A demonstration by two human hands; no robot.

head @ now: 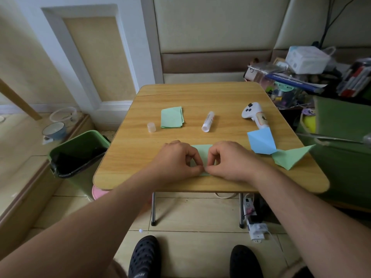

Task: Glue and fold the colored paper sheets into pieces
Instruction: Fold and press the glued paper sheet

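Green paper sheet (202,152) lies flat near the front edge of the wooden table (210,97), centre of frame, mostly covered by both hands. Left hand (176,159) and right hand (228,159) sit side by side on it, fingers curled, thumb and fingertips of each pinching the sheet's near edge where the two hands meet. Can't tell if the edge is lifted or already creased.

Behind the hands, mid-table: stack of green sheets (172,117), left of centre. Clear glue cap (151,127) stands upright just left of the stack. Uncapped glue stick (208,121) lies on its side right of the stack, apart from it.

Right side of table: white controller (254,115) lying flat; blue folded piece (261,142) just in front of it, overlapping the handle end. Green folded piece (291,157) touches the blue one's lower right corner and pokes past the table's right edge.

Left of frame, on the floor beside the table: green bin (80,151) with a dark liner. Bottom of frame: two dark shoes (144,257) on the tiled floor.
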